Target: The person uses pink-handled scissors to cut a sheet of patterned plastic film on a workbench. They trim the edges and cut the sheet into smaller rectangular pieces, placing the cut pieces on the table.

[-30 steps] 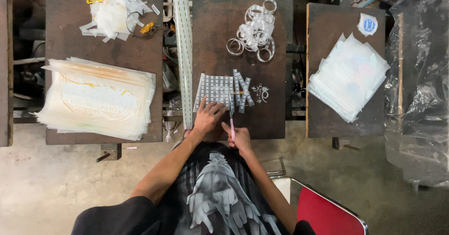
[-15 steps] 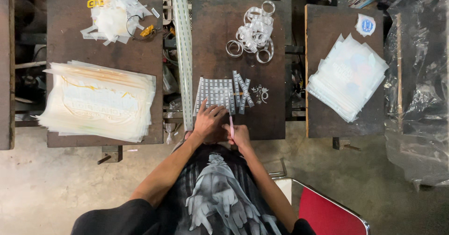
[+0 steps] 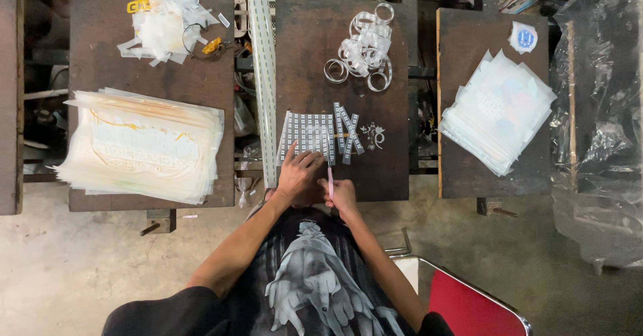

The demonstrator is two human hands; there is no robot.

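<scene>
Floor: bare grey concrete (image 3: 80,276) runs under three dark benches set side by side, seen from above.
Left bench: dark top (image 3: 201,102); a big stack of pale printed sheets (image 3: 140,145) fills its near half, and a heap of white scraps (image 3: 167,25) lies by its far edge.
Middle bench: dark top (image 3: 308,61), with the hands at its near edge.
Right bench: dark top (image 3: 469,48); a smaller stack of white sheets (image 3: 499,112) lies slanted across its middle.
Plastic wrap: clear crumpled film (image 3: 599,135) hangs past the right bench.
Chair: a red seat (image 3: 469,306) shows near the person's right elbow.
Long strip: a pale band (image 3: 263,75) runs along the middle bench's left edge, far to near.
Coiled tape: clear loops (image 3: 365,48) lie near the middle bench's far edge.
Sticker sheet: a grid of small grey-white pieces (image 3: 309,134) lies near the near edge, with cut strips (image 3: 348,130) crossed just beside it.
Left hand: the left hand (image 3: 299,175) rests flat, fingers spread and released, fingertips touching the sheet's near edge.
Right hand: the right hand (image 3: 343,194) is clenched on a thin pink tool (image 3: 330,179), which points at the sheet.
</scene>
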